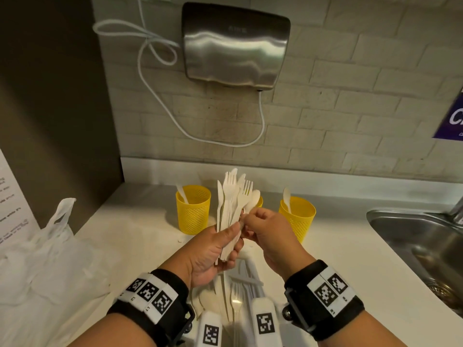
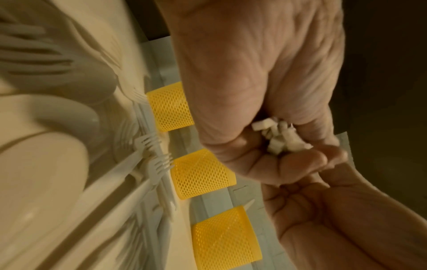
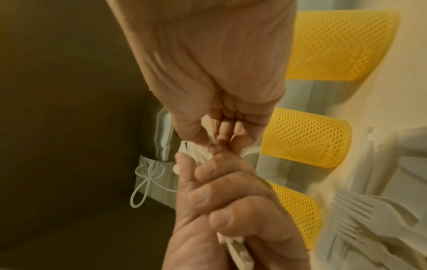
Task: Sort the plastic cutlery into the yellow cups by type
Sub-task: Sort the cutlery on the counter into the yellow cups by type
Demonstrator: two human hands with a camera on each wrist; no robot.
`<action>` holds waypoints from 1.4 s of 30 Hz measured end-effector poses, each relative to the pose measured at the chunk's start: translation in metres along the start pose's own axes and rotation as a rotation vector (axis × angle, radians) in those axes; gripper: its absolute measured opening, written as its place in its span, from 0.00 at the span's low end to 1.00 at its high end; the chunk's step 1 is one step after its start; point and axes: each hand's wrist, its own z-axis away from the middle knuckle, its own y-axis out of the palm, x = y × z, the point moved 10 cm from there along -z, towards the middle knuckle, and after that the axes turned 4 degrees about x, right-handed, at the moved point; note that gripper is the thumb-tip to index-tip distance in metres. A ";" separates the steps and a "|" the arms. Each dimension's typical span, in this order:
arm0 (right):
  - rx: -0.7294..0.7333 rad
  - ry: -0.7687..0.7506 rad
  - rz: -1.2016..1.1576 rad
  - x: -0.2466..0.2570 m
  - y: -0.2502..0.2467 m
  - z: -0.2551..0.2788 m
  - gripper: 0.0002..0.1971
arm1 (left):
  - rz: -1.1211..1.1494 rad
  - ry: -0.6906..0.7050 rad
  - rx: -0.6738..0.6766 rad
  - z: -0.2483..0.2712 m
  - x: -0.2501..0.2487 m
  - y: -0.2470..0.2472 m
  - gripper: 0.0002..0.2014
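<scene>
My left hand (image 1: 231, 237) grips a bundle of white plastic cutlery (image 1: 234, 196), forks, knives and a spoon, upright by the handles. My right hand (image 1: 246, 219) pinches one piece of that bundle at mid-handle; which piece I cannot tell. Behind stand three yellow mesh cups: the left cup (image 1: 193, 209) holds one white piece, the middle cup (image 1: 260, 201) is mostly hidden by the bundle, the right cup (image 1: 298, 216) holds a spoon (image 1: 286, 196). The left wrist view shows the handle ends (image 2: 282, 138) in my left hand (image 2: 289, 155). My right hand's fingertips (image 3: 217, 138) meet the cutlery (image 3: 196, 153).
More loose cutlery (image 1: 235, 291) lies on the white counter below my hands. A white plastic bag (image 1: 45, 259) lies at the left. A steel sink (image 1: 426, 246) is at the right. A hand dryer (image 1: 235, 46) with a dangling cord hangs on the tiled wall.
</scene>
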 end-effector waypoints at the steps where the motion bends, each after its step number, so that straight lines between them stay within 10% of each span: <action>1: -0.024 0.007 0.001 0.000 -0.002 -0.001 0.07 | 0.016 0.007 -0.006 0.000 0.000 -0.001 0.17; 11: -0.245 -0.006 -0.416 0.023 -0.026 -0.005 0.08 | -0.157 0.044 -0.236 0.004 0.001 -0.028 0.05; 16: -0.019 0.012 0.167 0.040 0.011 0.001 0.10 | -0.391 0.154 -0.471 -0.001 -0.015 -0.041 0.05; 21: -0.141 -0.039 0.405 0.026 0.024 0.003 0.11 | -0.494 0.349 -0.302 -0.001 -0.032 -0.008 0.12; 24: -0.106 -0.003 0.255 0.015 0.021 -0.001 0.06 | -0.608 0.309 -0.421 0.002 -0.032 -0.022 0.14; 32: 0.043 0.150 -0.136 0.004 0.010 -0.001 0.08 | -0.401 0.270 -0.184 0.002 -0.020 -0.013 0.18; 37: -0.310 -0.076 -0.297 0.041 -0.069 -0.025 0.05 | -0.310 0.225 -0.235 -0.003 -0.008 -0.023 0.12; 42: -0.646 -0.281 0.150 0.072 -0.138 -0.037 0.04 | -0.419 0.187 -0.319 -0.005 -0.002 -0.036 0.08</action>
